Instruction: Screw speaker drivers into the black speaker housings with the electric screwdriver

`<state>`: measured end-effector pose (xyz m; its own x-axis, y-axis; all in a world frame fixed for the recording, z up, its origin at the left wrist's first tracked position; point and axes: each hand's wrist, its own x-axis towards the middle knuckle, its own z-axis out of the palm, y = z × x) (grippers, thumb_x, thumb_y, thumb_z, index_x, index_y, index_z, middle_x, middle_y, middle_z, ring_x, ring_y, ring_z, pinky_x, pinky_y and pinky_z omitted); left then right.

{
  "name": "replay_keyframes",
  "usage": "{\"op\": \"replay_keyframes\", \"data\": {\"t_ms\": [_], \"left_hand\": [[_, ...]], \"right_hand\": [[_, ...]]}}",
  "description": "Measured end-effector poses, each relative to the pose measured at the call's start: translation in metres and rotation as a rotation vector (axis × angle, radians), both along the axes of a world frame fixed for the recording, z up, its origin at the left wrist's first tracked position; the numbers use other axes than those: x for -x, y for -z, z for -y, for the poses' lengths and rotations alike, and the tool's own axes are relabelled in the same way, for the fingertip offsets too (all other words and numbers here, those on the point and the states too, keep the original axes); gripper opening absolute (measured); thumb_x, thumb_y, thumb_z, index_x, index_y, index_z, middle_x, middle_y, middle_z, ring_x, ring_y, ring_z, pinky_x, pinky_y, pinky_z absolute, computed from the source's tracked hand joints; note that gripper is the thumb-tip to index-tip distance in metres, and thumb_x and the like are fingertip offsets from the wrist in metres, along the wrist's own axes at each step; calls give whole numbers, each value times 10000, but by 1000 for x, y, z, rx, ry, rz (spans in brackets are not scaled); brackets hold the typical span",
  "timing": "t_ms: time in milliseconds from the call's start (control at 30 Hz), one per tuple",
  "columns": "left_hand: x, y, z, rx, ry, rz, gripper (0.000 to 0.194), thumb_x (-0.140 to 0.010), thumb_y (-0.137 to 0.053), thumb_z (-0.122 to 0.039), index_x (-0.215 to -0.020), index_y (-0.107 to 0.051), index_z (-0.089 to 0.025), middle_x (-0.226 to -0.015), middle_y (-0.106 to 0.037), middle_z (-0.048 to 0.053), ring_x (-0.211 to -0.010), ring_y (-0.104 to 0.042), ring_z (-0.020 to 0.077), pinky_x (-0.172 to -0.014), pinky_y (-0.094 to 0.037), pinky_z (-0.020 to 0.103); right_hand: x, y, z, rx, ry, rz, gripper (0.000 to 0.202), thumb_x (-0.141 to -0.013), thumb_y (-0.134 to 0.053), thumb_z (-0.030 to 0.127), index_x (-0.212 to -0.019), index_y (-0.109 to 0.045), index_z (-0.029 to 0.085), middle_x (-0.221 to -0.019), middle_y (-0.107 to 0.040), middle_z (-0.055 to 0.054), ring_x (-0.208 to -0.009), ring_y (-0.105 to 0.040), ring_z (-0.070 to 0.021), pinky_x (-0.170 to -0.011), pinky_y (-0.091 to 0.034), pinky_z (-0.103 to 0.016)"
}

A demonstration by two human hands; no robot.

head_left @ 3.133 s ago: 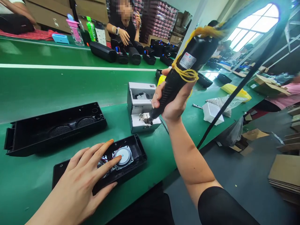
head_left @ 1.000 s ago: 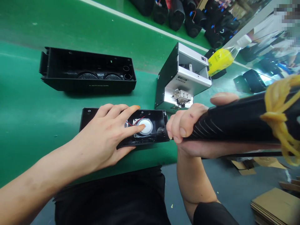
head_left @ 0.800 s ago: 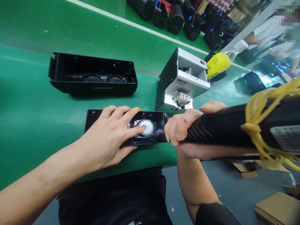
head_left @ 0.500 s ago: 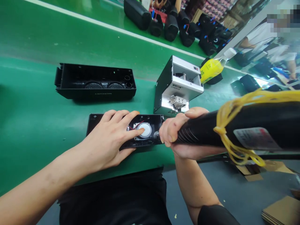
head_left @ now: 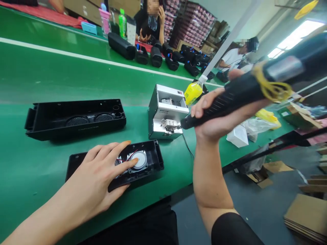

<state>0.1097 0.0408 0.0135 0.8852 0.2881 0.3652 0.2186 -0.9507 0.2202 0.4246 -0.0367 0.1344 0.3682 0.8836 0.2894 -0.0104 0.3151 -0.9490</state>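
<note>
My left hand (head_left: pixel 104 170) rests across a black speaker housing (head_left: pixel 154 163), its index finger on the white centre of a round speaker (head_left: pixel 139 160) and its thumb at the near side. Thin red wires run beside the speaker. My right hand (head_left: pixel 217 115) is wrapped round a black electric screwdriver (head_left: pixel 230 95) with a yellow tie on it. The screwdriver's tip is at the front of a silver and black screw feeder (head_left: pixel 167 112); whether a screw is on it cannot be made out. A second black housing (head_left: pixel 76 119) lies open behind my left hand.
Behind the feeder stands a yellow bottle (head_left: pixel 193 92). Several black speakers (head_left: pixel 155 56) line the far side of the green table (head_left: pixel 63 78), where a person sits. A white box (head_left: pixel 238 136) and plastic bags are at the right. A cable runs from the feeder.
My right hand has lifted the screwdriver away from the near housing and over to the feeder's front. The view has turned up and right. My left hand stays on the housing.
</note>
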Motion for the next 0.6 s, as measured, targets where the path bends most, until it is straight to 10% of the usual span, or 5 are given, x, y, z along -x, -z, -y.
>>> {"op": "replay_keyframes", "data": {"t_ms": [600], "left_hand": [[1, 0, 2, 39, -12, -22, 473, -1018, -665, -339, -1487, -722, -370, -1752, -508, 136, -1437, -594, 452, -1134, -503, 743]], "right_hand": [[8, 30, -42, -398, 442, 140, 875, -900, -238, 1080, -1243, -657, 393, -656, -461, 35, -441, -396, -219, -443, -355, -362]]}}
